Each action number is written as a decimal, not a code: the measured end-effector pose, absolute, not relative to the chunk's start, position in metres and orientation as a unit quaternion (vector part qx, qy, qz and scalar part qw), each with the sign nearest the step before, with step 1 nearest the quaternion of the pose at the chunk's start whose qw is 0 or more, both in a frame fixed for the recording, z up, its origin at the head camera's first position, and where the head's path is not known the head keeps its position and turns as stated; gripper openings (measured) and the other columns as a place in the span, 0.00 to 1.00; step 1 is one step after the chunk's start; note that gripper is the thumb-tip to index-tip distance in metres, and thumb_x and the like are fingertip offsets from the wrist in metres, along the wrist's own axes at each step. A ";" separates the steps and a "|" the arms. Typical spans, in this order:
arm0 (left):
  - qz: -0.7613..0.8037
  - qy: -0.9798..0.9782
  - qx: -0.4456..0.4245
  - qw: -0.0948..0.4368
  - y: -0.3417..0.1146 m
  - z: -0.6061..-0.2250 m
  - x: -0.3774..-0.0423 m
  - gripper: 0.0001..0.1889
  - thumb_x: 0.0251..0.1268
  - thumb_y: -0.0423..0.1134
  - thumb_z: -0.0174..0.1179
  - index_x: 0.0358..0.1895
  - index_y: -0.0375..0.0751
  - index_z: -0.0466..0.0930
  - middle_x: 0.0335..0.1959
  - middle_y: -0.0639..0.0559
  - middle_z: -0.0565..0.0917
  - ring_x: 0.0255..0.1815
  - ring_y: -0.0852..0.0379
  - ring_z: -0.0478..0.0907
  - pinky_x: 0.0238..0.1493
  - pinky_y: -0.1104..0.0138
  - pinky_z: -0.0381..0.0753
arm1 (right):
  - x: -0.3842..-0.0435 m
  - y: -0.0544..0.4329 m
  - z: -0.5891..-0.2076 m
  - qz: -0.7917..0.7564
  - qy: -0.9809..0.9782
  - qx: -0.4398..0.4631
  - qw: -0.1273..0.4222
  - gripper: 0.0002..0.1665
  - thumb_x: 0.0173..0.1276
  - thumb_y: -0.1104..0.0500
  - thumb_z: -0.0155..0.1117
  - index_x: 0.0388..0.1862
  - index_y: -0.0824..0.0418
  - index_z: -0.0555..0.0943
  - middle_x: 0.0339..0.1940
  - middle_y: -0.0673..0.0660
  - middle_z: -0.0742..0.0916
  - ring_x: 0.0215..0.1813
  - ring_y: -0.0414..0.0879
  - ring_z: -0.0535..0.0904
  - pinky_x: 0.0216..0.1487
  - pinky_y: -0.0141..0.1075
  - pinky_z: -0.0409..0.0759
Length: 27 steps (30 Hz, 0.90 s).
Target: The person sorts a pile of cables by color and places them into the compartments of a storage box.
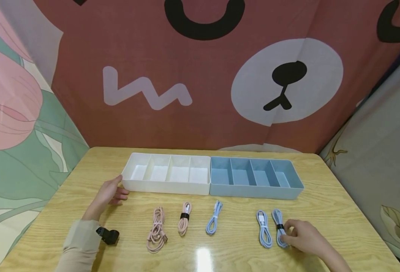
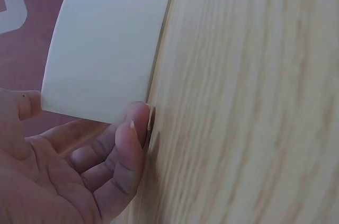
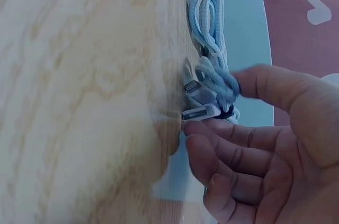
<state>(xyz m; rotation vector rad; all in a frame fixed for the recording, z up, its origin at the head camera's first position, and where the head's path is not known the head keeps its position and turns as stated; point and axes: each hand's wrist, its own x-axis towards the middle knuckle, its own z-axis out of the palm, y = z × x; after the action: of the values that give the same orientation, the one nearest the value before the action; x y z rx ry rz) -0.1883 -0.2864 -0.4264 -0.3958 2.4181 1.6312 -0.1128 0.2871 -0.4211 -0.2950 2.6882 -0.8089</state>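
My right hand (image 1: 305, 236) pinches a coiled light-blue braided charging cable (image 1: 279, 226) bound with a black strap. In the right wrist view, my thumb is on one side of this cable (image 3: 220, 86) and the fingers are at its other side, by the plug ends (image 3: 204, 112). A second blue cable (image 1: 263, 230) with a white tie lies just left of it. My left hand (image 1: 108, 194) touches the left end of a white divided box (image 1: 166, 186). In the left wrist view, thumb and loosely bent fingers (image 2: 124, 155) rest at the box's corner (image 2: 106, 49).
A blue divided box (image 1: 256, 191) stands against the white one's right end. Before the boxes lie another blue cable (image 1: 214, 218), a pink cable with a black strap (image 1: 184, 219) and a larger pink coil (image 1: 157, 230). A printed cloth (image 1: 203, 124) hangs behind the wooden table (image 1: 234, 253).
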 end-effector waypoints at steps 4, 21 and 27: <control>0.557 0.814 -0.129 0.098 -0.285 -0.426 -0.188 0.35 0.71 0.56 0.30 0.65 0.25 0.51 0.29 0.48 0.81 0.26 0.57 0.79 0.27 0.65 0.79 | -0.111 0.285 -0.421 -0.279 0.946 -0.097 0.133 0.05 0.54 0.62 0.62 0.28 0.62 0.76 0.13 0.48 0.76 0.15 0.40 0.69 0.16 0.31 0.67; 0.561 0.812 -0.132 0.093 -0.286 -0.427 -0.185 0.35 0.71 0.56 0.31 0.65 0.24 0.52 0.28 0.50 0.81 0.26 0.58 0.79 0.26 0.64 0.80 | -0.110 0.286 -0.420 -0.314 0.939 -0.080 0.118 0.04 0.56 0.71 0.55 0.31 0.66 0.77 0.16 0.50 0.79 0.15 0.42 0.73 0.17 0.31 0.70; 0.560 0.813 -0.131 0.093 -0.287 -0.428 -0.185 0.35 0.71 0.56 0.31 0.64 0.25 0.52 0.28 0.50 0.81 0.26 0.58 0.79 0.27 0.64 0.80 | -0.112 0.287 -0.418 -0.337 0.932 -0.085 0.106 0.07 0.59 0.70 0.56 0.37 0.71 0.77 0.20 0.52 0.82 0.18 0.40 0.74 0.19 0.31 0.70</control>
<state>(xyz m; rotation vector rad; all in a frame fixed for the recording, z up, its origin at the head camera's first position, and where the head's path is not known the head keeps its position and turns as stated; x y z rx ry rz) -0.1852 -0.2874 -0.4277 -0.3897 2.4114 1.6621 -0.1120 0.2875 -0.4178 -0.2495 2.7447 -0.9918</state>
